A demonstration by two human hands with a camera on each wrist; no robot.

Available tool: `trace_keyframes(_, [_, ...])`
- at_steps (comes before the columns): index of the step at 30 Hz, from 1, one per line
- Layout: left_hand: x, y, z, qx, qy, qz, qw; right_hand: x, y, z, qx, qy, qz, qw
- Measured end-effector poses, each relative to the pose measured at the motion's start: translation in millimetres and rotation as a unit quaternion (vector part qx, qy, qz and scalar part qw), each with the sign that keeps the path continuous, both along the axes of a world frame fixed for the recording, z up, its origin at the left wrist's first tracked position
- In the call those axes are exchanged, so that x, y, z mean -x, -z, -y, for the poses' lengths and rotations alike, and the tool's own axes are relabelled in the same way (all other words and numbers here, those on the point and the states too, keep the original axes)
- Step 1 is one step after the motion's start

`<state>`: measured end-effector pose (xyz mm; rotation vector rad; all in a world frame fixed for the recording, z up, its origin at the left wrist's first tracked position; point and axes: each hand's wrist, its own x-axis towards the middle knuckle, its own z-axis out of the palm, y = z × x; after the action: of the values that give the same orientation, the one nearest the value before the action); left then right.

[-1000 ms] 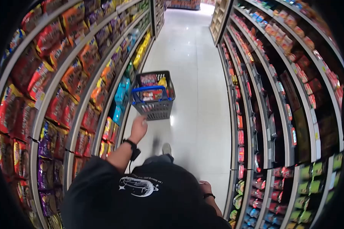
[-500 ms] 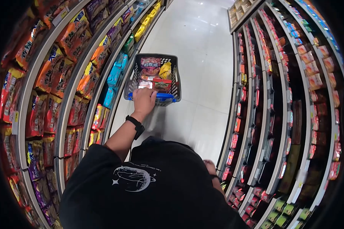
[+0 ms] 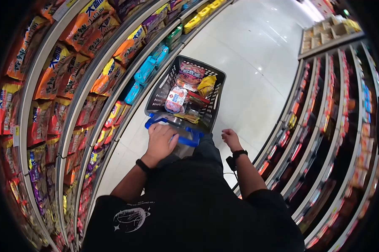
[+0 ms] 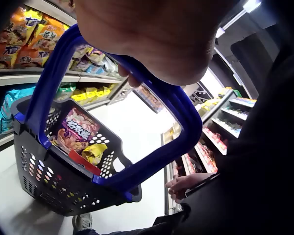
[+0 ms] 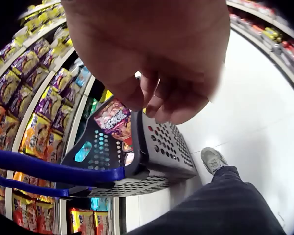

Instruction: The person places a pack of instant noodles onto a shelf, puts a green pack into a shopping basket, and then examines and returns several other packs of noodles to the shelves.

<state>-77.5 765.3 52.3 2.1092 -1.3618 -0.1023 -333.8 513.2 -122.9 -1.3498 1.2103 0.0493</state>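
Beside the shelved packets [image 3: 39,122], your left hand [image 3: 159,142] clamps its fingers round the blue handle [image 3: 187,141], right hand [image 3: 230,139] loosely curled, empty: one-handed, off-centre pull could tip the basket [image 3: 158,94]!

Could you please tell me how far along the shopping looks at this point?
Gathering looks underway: the basket already holds a purple-pink pack, a yellow pack and a white-labelled pack, among others. The left hand grips the blue handle; the right hand holds nothing. Any further picks and the checkout probably remain, though how many items are wanted can't be told.
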Motion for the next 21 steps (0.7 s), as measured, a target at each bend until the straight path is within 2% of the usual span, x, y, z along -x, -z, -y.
trace_keyframes(1, [-1, 1, 6, -0.007, -0.014, -0.001, 1.0, -17, 12, 25, -0.007, -0.014, -0.001, 1.0])
trace_keyframes(3, [0, 2, 17, -0.035, -0.068, -0.042, 0.996, -51, 38, 63, 0.034, -0.105, 0.0, 0.994])
trace_keyframes(6, [2, 1, 41, -0.088, -0.178, -0.057, 0.978, -107, 60, 120, 0.028, -0.157, -0.001, 0.987])
trace_keyframes(8, [3, -1, 56, -0.123, -0.246, -0.075, 0.958, -139, 82, 152, 0.078, -0.232, -0.026, 0.969])
trace_keyframes(9, [4, -1, 62, -0.133, -0.249, -0.082, 0.956, -152, 92, 168, 0.114, -0.269, -0.043, 0.956])
trace_keyframes(11, [2, 2, 75, -0.133, -0.314, -0.053, 0.939, -187, 85, 195, 0.108, -0.337, -0.089, 0.931])
trace_keyframes(14, [1, 2, 80, -0.156, -0.335, -0.07, 0.927, -206, 113, 216, 0.112, -0.345, -0.066, 0.929])
trace_keyframes(21, [-4, 10, 85, -0.181, -0.356, -0.064, 0.915, -210, 114, 209, 0.115, -0.425, -0.108, 0.891])
